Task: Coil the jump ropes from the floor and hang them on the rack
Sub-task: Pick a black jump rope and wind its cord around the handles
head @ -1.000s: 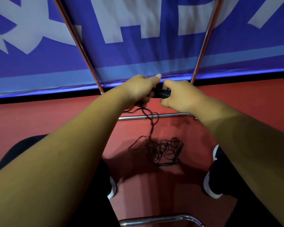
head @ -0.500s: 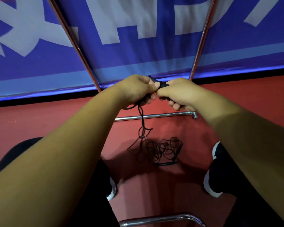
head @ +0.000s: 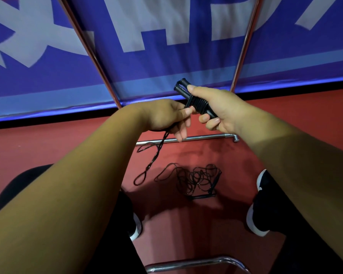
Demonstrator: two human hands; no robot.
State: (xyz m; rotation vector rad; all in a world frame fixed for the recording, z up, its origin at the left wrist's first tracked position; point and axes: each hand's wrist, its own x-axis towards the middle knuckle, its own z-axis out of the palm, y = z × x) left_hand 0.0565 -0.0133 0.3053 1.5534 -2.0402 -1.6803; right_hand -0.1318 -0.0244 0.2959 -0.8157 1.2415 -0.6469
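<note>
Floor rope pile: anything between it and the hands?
Nothing visible lies over the rope pile. But both hands are busy: right hand grips the wrapped handles, left hand holds their loose cord, which dangles left of the pile.

Rack uprights [head: 245,42] run off the top edge. The jump rope handles [head: 183,91] disappear into the right hand [head: 222,107], and the cord [head: 156,153] slips behind the left hand [head: 164,113].

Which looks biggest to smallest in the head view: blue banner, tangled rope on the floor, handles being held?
1. blue banner, by far.
2. tangled rope on the floor.
3. wrapped handles in the right hand: smallest, though nearer the camera, so true size is unsure.
</note>
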